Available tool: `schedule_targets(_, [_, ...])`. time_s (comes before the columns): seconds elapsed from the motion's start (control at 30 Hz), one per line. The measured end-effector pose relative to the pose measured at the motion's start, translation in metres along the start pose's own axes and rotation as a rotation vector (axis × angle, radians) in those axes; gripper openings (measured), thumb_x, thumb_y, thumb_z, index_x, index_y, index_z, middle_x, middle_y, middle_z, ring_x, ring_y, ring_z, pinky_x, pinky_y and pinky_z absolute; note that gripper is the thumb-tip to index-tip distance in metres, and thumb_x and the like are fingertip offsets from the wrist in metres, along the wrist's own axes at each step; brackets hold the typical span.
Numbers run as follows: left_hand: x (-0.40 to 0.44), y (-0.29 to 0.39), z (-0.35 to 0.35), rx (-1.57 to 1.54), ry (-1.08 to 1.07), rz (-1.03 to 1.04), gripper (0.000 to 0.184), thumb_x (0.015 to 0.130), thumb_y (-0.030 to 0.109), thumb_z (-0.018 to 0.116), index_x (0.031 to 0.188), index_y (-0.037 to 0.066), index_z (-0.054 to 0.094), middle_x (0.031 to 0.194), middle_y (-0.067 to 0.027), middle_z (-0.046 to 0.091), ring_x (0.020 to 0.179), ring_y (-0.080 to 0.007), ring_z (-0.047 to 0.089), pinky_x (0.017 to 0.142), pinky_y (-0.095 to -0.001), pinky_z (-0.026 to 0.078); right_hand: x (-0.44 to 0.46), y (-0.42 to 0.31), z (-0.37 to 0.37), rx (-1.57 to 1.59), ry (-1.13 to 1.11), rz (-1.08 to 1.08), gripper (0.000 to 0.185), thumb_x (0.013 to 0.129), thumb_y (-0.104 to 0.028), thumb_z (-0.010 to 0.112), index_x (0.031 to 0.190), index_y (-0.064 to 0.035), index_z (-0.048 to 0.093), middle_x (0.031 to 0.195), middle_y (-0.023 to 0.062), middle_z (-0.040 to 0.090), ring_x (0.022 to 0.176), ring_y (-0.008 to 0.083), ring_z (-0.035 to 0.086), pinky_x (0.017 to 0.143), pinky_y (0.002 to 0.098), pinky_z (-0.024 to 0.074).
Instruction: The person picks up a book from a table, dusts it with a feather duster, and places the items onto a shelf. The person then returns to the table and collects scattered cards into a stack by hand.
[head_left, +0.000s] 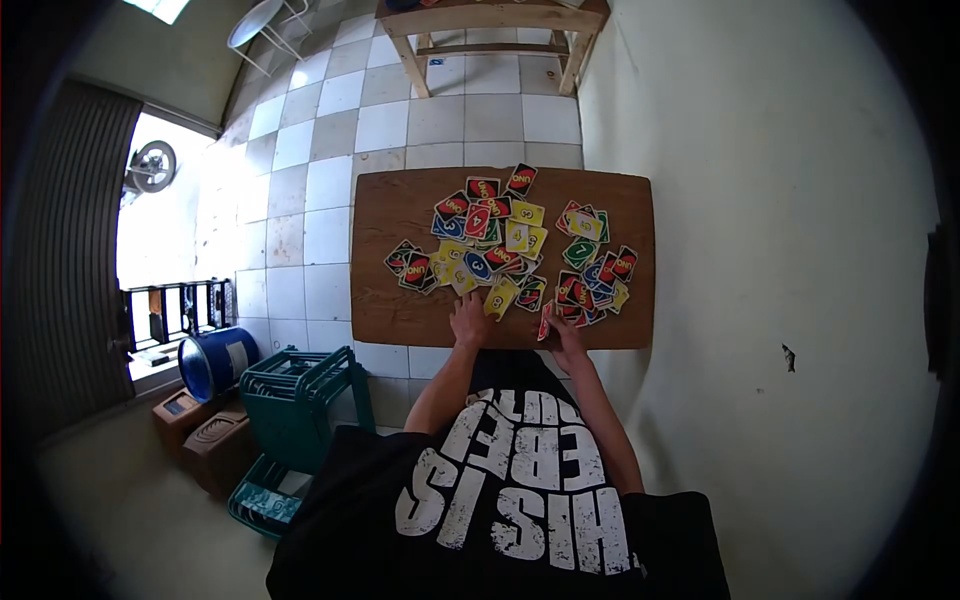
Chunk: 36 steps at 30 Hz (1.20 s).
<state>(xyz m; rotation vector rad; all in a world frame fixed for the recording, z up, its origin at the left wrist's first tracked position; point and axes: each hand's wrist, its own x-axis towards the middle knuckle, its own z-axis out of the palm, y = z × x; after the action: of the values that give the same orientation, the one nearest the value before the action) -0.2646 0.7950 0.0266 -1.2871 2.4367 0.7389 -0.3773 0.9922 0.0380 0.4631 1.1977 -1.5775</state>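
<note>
Head view: your right hand is pinching a red card above the table; can't tell if your left hand, by the card pile, grips anything. Probably light, bendy, slick, so hold edges.

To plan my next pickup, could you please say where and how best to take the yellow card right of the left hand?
Take the yellow card by its near end, probably, from the person's side: it slants toward the near table edge, and that end juts from the pile, close to the left hand.
</note>
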Motion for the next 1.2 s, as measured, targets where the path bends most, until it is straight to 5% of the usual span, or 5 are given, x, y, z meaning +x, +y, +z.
schedule_targets(0.23, [0.025,-0.005,0.033,-0.004,0.008,0.125,0.043,0.072,0.021,0.077,0.110,0.008,0.063,0.109,-0.0122,0.064,0.112,-0.0311,0.058,0.086,-0.0466,0.051,-0.034,0.008,0.000,0.059,0.048,-0.021,0.025,0.090,-0.027,0.066,0.109,-0.0115,0.059,0.096,0.0079,0.070,0.083,0.0182,0.069,0.075,0.0312,0.0515])
schedule_targets(0.33, [0.026,-0.002,0.021,-0.179,-0.128,-0.095,0.037,0.071,0.020,0.077,0.105,0.009,0.067,0.104,-0.0152,0.067,0.102,-0.0357,0.063,0.084,-0.0487,0.052,-0.044,0.008,0.000,0.038,0.083,-0.033,0.025,0.090,-0.029,0.065,0.108,-0.0128,0.059,0.097,0.0076,0.070,0.084,0.0177,0.068,0.076,0.0320,0.0514])
schedule_targets(0.63, [0.050,-0.054,0.018,-0.474,-0.237,0.138,0.047,0.077,0.023,0.073,0.121,0.012,0.058,0.106,-0.0184,0.068,0.103,-0.0444,0.061,0.086,-0.0505,0.051,-0.017,0.000,0.024,-0.033,-0.019,-0.068,0.025,0.089,-0.030,0.066,0.107,-0.0137,0.061,0.097,0.0054,0.071,0.082,0.0153,0.069,0.073,0.0298,0.0507])
schedule_targets(0.83, [0.051,-0.056,-0.011,-0.298,-0.041,-0.104,0.039,0.084,0.029,0.066,0.118,0.010,0.060,0.106,-0.0200,0.068,0.101,-0.0394,0.064,0.085,-0.0502,0.051,-0.005,-0.022,0.059,-0.093,-0.086,-0.090,0.028,0.088,-0.030,0.067,0.110,-0.0125,0.061,0.100,0.0052,0.071,0.084,0.0158,0.069,0.076,0.0319,0.0510])
schedule_targets(1.2, [0.035,-0.027,-0.091,-0.647,-0.193,0.094,0.043,0.078,0.037,0.078,0.094,-0.002,0.071,0.078,-0.0115,0.071,0.067,-0.0168,0.066,0.062,-0.0328,0.051,0.016,-0.028,0.081,0.076,-0.244,-0.135,0.026,0.089,-0.031,0.066,0.108,-0.0129,0.066,0.097,0.0038,0.070,0.094,0.0161,0.066,0.083,0.0335,0.0499])
